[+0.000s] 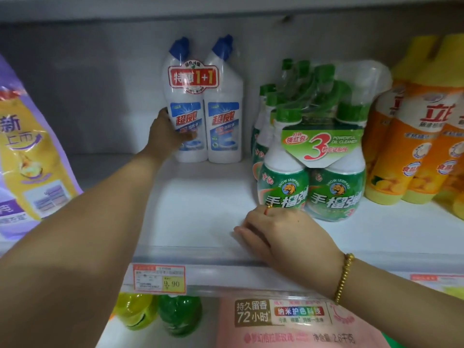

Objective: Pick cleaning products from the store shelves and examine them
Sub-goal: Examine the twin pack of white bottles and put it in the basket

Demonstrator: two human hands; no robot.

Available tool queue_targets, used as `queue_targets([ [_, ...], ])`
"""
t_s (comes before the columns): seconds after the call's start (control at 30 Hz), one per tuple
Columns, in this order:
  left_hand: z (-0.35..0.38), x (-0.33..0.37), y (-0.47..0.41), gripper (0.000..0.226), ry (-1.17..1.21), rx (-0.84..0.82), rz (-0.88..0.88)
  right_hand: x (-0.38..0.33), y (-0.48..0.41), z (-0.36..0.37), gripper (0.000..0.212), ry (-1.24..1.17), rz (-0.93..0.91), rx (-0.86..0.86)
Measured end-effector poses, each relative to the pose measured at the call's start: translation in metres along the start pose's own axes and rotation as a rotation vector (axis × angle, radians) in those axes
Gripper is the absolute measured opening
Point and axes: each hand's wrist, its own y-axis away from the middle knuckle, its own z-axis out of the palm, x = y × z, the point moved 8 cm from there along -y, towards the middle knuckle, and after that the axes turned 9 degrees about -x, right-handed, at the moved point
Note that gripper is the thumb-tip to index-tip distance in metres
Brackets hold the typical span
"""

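Head view: left grip (pixel 166 136) clasps twin-pack (pixel 222 116) near green sprays (pixel 331 182); right grip (pixel 283 237) slack on shelf (pixel 200 209).

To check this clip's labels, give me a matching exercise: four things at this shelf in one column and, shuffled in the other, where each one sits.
Things
1. white twin pack with blue caps
2. green spray-bottle pack
3. orange bottles
4. price tag

Places
A. on the front strip of the shelf, below the boards
B. at the far right of the shelf
C. at the back, gripped by the left hand
D. near the front, just behind the right hand, which rests on the shelf edge

Pairs: 1-C, 2-D, 3-B, 4-A
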Motion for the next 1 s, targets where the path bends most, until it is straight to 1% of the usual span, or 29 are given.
queue_targets([
  [0.2, 0.004, 0.006, 0.011, 0.054, -0.022, 0.091, 0.067, 0.004, -0.002, 0.002, 0.041, -0.036, 0.015, -0.016],
  [0.27, 0.006, 0.006, 0.016, 0.052, -0.039, 0.09, 0.006, 0.004, -0.002, 0.002, 0.041, -0.038, 0.008, -0.012],
  [0.37, 0.004, 0.01, 0.029, 0.048, -0.207, 0.093, -0.169, 0.002, -0.001, -0.002, 0.04, -0.027, -0.011, -0.004],
  [0.4, -0.001, 0.017, 0.039, 0.046, -0.244, 0.118, -0.213, 0.001, 0.0, -0.004, 0.038, -0.028, -0.016, 0.005],
  [0.43, -0.007, 0.029, 0.052, 0.043, -0.256, 0.157, -0.221, 0.001, 0.001, -0.005, 0.037, -0.04, -0.02, 0.005],
  [0.47, -0.012, 0.044, 0.069, 0.039, -0.247, 0.205, -0.178, 0.0, 0.003, -0.006, 0.035, -0.055, -0.024, -0.001],
  [0.53, -0.02, 0.082, 0.114, 0.028, -0.162, 0.282, -0.014, -0.001, 0.004, -0.008, 0.035, -0.077, -0.031, -0.019],
  [0.57, -0.021, 0.097, 0.142, 0.03, -0.115, 0.295, 0.062, -0.002, 0.006, -0.012, 0.036, -0.084, -0.026, -0.029],
  [0.63, -0.014, 0.12, 0.202, 0.044, -0.051, 0.269, 0.143, 0.002, 0.017, -0.025, 0.034, -0.126, 0.006, -0.031],
  [0.7, 0.006, 0.127, 0.254, 0.051, 0.005, 0.167, 0.133, 0.01, 0.045, -0.049, 0.033, -0.186, 0.03, 0.038],
  [0.77, 0.044, 0.127, 0.291, 0.05, 0.012, -0.009, 0.074, 0.019, 0.086, -0.076, 0.033, -0.206, 0.045, 0.098],
  [0.8, 0.069, 0.125, 0.305, 0.046, 0.019, -0.125, 0.038, 0.028, 0.108, -0.086, 0.032, -0.204, 0.064, 0.095],
  [0.83, 0.097, 0.125, 0.319, 0.037, 0.035, -0.246, 0.01, 0.039, 0.13, -0.093, 0.03, -0.208, 0.1, 0.047],
  [0.9, 0.153, 0.137, 0.35, 0.013, 0.051, -0.476, 0.008, 0.068, 0.179, -0.091, 0.023, -0.259, 0.225, -0.175],
  [0.93, 0.18, 0.144, 0.365, 0.011, 0.033, -0.575, 0.032, 0.084, 0.205, -0.083, 0.019, -0.28, 0.305, -0.31],
  [0.97, 0.206, 0.152, 0.38, 0.018, 0.008, -0.665, 0.063, 0.1, 0.233, -0.074, 0.016, -0.26, 0.384, -0.447],
  [1.0, 0.232, 0.158, 0.395, 0.027, -0.013, -0.746, 0.098, 0.114, 0.262, -0.066, 0.017, -0.191, 0.448, -0.575],
])
